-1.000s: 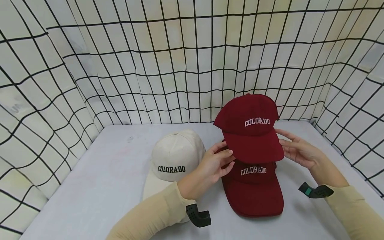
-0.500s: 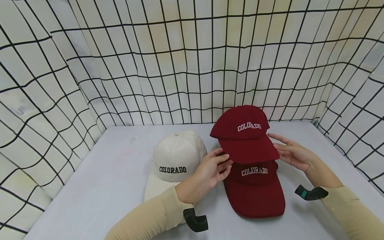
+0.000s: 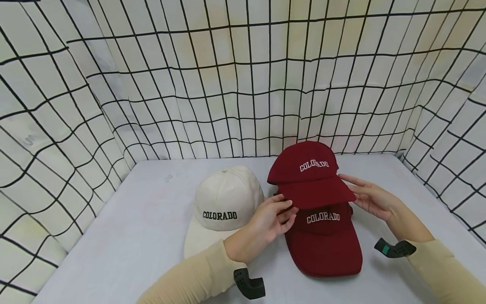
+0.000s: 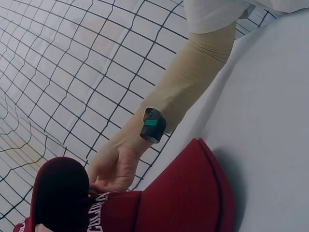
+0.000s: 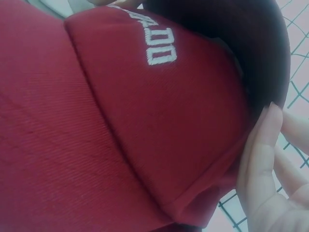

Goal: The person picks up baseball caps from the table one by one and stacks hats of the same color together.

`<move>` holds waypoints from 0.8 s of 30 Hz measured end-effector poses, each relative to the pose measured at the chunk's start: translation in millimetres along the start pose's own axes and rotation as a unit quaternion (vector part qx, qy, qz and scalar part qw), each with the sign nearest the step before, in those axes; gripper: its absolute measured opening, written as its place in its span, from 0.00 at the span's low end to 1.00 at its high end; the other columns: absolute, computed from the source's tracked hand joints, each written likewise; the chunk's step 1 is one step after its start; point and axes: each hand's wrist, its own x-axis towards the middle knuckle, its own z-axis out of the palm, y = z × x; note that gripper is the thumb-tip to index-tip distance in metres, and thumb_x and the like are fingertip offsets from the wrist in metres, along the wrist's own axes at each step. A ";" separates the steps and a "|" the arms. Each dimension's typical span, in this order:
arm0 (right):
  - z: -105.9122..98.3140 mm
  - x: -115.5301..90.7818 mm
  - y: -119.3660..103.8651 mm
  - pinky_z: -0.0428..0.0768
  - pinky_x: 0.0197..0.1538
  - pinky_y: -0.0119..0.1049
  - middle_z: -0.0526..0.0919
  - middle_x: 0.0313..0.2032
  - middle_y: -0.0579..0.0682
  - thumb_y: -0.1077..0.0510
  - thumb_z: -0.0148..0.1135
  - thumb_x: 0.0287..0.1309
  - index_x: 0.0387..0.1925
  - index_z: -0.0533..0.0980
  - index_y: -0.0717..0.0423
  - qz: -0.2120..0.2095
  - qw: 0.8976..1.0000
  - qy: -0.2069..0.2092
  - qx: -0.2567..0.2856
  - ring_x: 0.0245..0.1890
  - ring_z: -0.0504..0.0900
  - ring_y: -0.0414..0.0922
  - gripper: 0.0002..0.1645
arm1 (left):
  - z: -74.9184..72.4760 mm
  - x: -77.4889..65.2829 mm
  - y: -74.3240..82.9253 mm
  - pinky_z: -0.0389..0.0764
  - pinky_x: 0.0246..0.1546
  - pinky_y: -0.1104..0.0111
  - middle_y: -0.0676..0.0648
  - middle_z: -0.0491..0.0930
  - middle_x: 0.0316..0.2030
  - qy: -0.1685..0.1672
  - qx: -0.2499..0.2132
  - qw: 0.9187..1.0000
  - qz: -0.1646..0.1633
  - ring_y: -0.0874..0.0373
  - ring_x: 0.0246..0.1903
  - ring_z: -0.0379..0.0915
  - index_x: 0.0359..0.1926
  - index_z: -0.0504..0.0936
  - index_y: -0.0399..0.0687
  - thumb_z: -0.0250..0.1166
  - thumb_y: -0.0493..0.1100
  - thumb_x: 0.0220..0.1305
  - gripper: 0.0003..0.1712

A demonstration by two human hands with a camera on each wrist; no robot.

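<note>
A dark red baseball cap lettered COLORADO point(image 3: 309, 162) is held tilted over a second dark red COLORADO cap point(image 3: 322, 249), covering the top of its crown. The left hand point(image 3: 271, 219) grips the upper cap's brim at its left edge, thumb in front. On the opposite edge the right hand point(image 3: 373, 200) holds the brim between its fingers. In the right wrist view, that hand's fingertips point(image 5: 273, 116) meet the brim's dark underside point(image 5: 263, 43). The lower cap's bill points toward the person. A cream COLORADO cap point(image 3: 225, 202) sits left, partly hidden behind the left forearm.
All the caps are on or above a white-covered table point(image 3: 133, 236). Black netting point(image 3: 243, 93) over pale walls encloses the back and both sides. Each wrist wears a small black device, such as the left one point(image 3: 249, 285).
Both hands have brought the upper red cap down onto the lower one's crown and slightly left, its brim tipping flatter. The lower red cap and cream cap stay in place.
</note>
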 end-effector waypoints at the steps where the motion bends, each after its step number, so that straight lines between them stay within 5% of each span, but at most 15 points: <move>1: -1.2 -0.7 0.7 0.81 0.55 0.36 0.85 0.55 0.51 0.68 0.39 0.79 0.58 0.83 0.47 0.000 1.000 -0.004 0.000 0.53 0.85 0.46 0.28 | 0.1 -0.6 -0.8 0.81 0.37 0.71 0.47 0.74 0.37 -0.001 0.001 1.000 -0.001 0.57 0.35 0.80 0.49 0.69 0.48 0.60 0.30 0.71 0.12; 15: -2.0 -10.2 2.1 0.82 0.52 0.33 0.85 0.55 0.53 0.68 0.37 0.80 0.61 0.82 0.50 0.004 0.998 -0.048 0.026 0.52 0.86 0.44 0.28 | -0.9 -4.1 -7.7 0.81 0.37 0.71 0.46 0.75 0.39 -0.002 0.003 1.000 -0.018 0.58 0.35 0.80 0.53 0.67 0.46 0.61 0.31 0.71 0.16; 24: -4.3 -17.0 2.3 0.82 0.53 0.33 0.85 0.56 0.51 0.67 0.35 0.81 0.62 0.81 0.46 0.009 0.999 -0.048 -0.006 0.52 0.86 0.43 0.30 | -2.3 -9.1 -10.5 0.81 0.35 0.71 0.46 0.76 0.38 -0.001 0.014 1.000 -0.022 0.59 0.33 0.79 0.52 0.68 0.46 0.61 0.32 0.70 0.15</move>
